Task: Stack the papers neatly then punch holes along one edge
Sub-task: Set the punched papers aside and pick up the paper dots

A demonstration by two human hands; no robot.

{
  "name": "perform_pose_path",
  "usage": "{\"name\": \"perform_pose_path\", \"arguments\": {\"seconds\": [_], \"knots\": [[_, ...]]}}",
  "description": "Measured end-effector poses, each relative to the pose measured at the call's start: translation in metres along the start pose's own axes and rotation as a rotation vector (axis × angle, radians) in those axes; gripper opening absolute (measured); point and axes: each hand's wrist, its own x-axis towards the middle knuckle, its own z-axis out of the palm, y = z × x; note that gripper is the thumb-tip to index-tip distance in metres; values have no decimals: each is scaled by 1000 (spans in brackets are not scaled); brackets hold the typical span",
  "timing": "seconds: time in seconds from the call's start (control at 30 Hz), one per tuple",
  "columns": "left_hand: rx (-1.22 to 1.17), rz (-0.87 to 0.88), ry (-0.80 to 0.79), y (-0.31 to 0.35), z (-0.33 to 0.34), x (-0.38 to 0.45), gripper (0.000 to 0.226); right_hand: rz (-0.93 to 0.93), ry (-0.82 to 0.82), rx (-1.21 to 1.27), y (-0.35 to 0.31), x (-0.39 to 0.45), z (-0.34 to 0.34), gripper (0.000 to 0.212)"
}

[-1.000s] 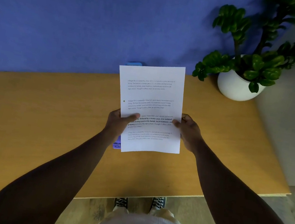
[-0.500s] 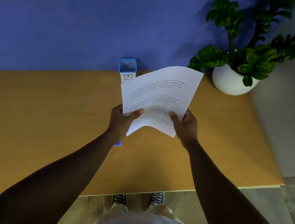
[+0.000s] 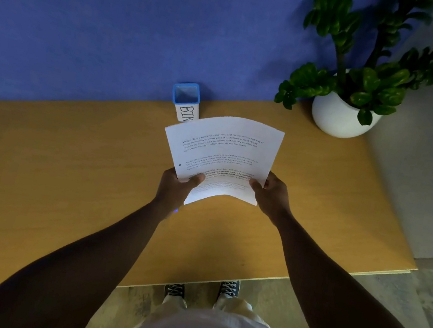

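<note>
blue wall behind the wooden surface (image 3: 65,167). i see my left hand (image 3: 176,188) and right hand (image 3: 271,194) each closed on the papers (image 3: 222,159), held bowed above it; stacking looks unfinished, punching not begun, no punch clearly visible.

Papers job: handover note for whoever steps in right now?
Left hand: gripping the papers at their left edge.
Right hand: gripping their right edge.
Papers: held above the table, bowed, printed side up, one hole already visible near the left margin.
Bin stands at the wall behind them; plant at far right.
Punch: mostly hidden under the left hand.
Left: square the stack, punch.
</note>
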Motion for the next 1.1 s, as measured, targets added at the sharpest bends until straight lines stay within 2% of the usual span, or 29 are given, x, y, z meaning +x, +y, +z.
{"name": "perform_pose_path", "arguments": {"seconds": [0.2, 0.4, 0.8, 1.1], "knots": [[-57, -31, -11, 4, 3, 11, 18, 16, -41, -52, -10, 14, -4, 31], [29, -159, -28, 0, 13, 24, 33, 111, -86, -87, -3, 25, -8, 34], [106, -256, -37, 1, 47, 59, 32, 274, -16, -103, 17, 52, -27, 36], [181, -309, -62, 9, 82, 104, 32, 323, 103, -74, 36, 88, -49, 27]]}}
